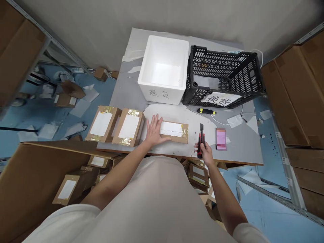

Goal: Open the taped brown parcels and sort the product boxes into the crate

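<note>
My left hand [154,131] lies spread and flat on the left end of a small cardboard box [174,132], which has a white label and clear tape on its right end. Fingers wrapped round its red and black handle, my right hand [206,151] holds a box cutter [201,140] with the dark blade pointing away from me. Just left of my left hand stand two larger taped boxes, one nearer [128,127] and one farther left [101,124], both with white labels on top. To the right of the cutter lies a phone [221,139], its screen blurred.
A white foam box [164,92] and a black plastic crate [225,88] stand at the back of the table. In front of the crate lies a yellow and black tool [207,111]. A large carton [32,179] with parcels is at lower left; shelves flank both sides.
</note>
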A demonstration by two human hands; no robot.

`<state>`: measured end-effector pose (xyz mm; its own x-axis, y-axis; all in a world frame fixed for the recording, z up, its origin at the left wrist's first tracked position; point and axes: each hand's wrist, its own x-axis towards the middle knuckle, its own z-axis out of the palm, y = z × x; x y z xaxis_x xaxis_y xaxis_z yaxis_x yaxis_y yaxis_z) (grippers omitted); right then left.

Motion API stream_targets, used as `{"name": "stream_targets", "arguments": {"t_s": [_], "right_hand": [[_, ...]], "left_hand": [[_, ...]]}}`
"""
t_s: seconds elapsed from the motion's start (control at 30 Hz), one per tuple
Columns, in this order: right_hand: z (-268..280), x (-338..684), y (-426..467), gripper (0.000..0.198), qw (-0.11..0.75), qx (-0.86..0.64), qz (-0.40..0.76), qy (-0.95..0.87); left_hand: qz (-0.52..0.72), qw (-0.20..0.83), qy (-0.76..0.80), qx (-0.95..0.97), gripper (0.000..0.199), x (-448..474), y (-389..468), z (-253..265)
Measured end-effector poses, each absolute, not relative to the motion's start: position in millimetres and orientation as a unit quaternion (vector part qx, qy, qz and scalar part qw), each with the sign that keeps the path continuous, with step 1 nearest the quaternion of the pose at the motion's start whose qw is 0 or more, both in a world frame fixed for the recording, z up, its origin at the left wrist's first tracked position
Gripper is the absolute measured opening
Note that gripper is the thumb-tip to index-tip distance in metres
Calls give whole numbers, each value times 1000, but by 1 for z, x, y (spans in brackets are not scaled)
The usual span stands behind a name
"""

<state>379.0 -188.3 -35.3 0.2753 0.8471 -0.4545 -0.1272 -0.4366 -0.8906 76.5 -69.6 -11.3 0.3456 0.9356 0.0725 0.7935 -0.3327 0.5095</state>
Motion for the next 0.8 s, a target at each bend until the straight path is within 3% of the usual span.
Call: {"name": "stream_targets", "arguments": {"t_s": [0.13,0.27,0.5,0.8], "right_hand": [[-57,345,-169,52,447,-640,559,-279],[-62,334,-165,55,407,-664,540,-318],[-49,344,-147,49,416,-657,498,-384],[-64,341,-146,50,395,-660,511,-384]], "left_hand": [[237,342,635,651,117,50,-100,-37],[279,461,604,587,78,40,-112,-57],[263,381,693,553,43,44,-90,-40],[234,401,683,565,36,39,-92,-58]]}}
